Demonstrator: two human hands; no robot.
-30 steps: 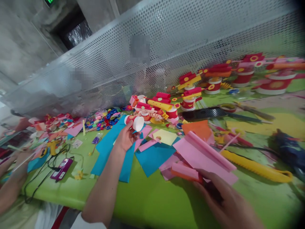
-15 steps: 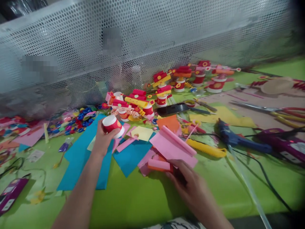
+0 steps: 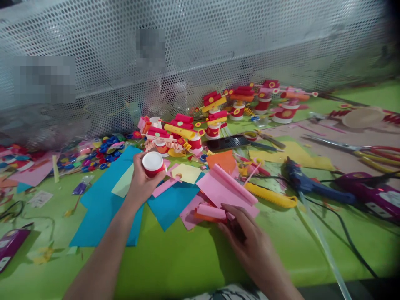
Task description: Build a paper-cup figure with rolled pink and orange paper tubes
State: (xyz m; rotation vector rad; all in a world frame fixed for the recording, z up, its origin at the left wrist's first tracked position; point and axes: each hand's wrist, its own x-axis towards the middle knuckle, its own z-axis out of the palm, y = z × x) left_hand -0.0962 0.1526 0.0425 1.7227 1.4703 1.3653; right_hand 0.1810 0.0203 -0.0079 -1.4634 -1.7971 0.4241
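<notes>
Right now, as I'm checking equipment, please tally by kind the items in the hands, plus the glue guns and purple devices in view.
Red-and-white cup, in left hand: 1
Pink-and-orange paper piece, in right hand: 1
Blue glue gun: 1
Purple devices, one towards each side: 2
Total: 5

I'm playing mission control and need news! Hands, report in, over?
Left grip: holding red-and-white cup. Right grip: holding pink-and-orange paper piece. Possible clutter between: blue sheet, pink sheet.
</notes>
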